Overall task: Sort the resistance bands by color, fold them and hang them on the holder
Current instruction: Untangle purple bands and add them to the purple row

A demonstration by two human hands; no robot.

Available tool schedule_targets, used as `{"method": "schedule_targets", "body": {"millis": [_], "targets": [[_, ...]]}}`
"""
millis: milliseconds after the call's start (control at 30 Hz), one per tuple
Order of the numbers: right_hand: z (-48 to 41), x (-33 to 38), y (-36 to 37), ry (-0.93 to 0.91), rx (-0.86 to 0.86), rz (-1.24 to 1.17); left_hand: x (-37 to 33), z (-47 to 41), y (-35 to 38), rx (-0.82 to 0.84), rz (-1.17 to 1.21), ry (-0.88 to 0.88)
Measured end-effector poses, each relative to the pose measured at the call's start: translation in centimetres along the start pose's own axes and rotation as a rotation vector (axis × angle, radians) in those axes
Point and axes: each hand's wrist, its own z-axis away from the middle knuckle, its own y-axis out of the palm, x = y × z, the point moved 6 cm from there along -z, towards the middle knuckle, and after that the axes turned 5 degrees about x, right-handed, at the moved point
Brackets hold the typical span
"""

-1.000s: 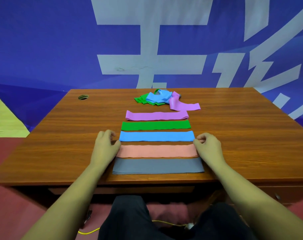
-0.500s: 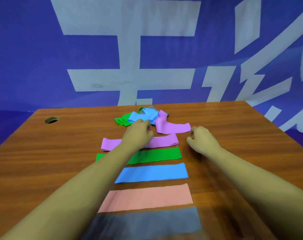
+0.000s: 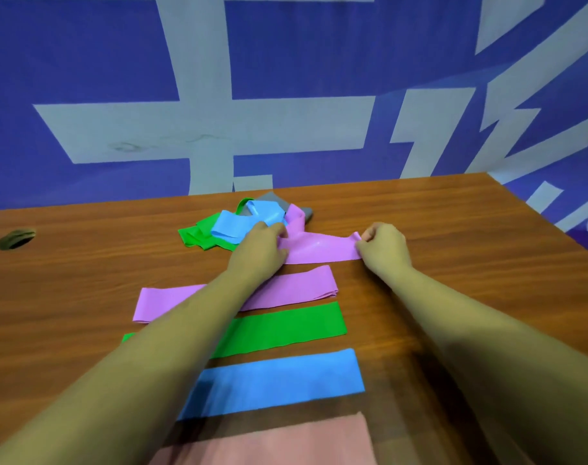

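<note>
Right hand [image 3: 383, 245] on purple band [image 3: 319, 250] edge

One wide head-worn camera looks forward and down, close over the worktop [image 3: 67, 280], facing the blue wall [image 3: 51, 55] behind it.

The table [image 3: 453, 229] is brown wood-grain board, smooth with a soft sheen, and behind the table the backdrop [image 3: 84, 62] looks like matt printed sheet. Toward the table's far edge the loose purple band [image 3: 319, 250] is thin rubbery film, glossy where it wrinkles, as is the crumpled blue band [image 3: 232, 226]. Nearer on the table the flat purple band [image 3: 296, 286], green band [image 3: 286, 327] and flat blue band [image 3: 279, 380] look smooth and matt, and the pink band [image 3: 286, 441] looks duller still.
</note>
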Motion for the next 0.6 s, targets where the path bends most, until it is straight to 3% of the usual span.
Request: {"method": "schedule_targets", "body": {"millis": [133,233,333,500,600], "targets": [[1.5,5.2,-3.8,-0.265,-0.098,-0.202,-0.3,0.7,-1.9,-0.104,0.116,0.011],[3.6,11.7,-8.1,-0.512,-0.142,-0.206,-1.3,1.7,-4.2,-0.184,0.279,-0.01],[6.1,17.4,-12.5,-0.665,-0.173,-0.209,-3.0,3.3,-7.8,-0.285,0.349,0.097],[10.2,22.5,-18.8,-0.73,-0.243,-0.29,-5.7,6.6,-14.0,-0.326,0.588,0.144],[12.4,23.6,-21.1,-0.731,-0.277,-0.328,-6.5,9.2,-16.6,-0.318,0.609,0.167]]}}
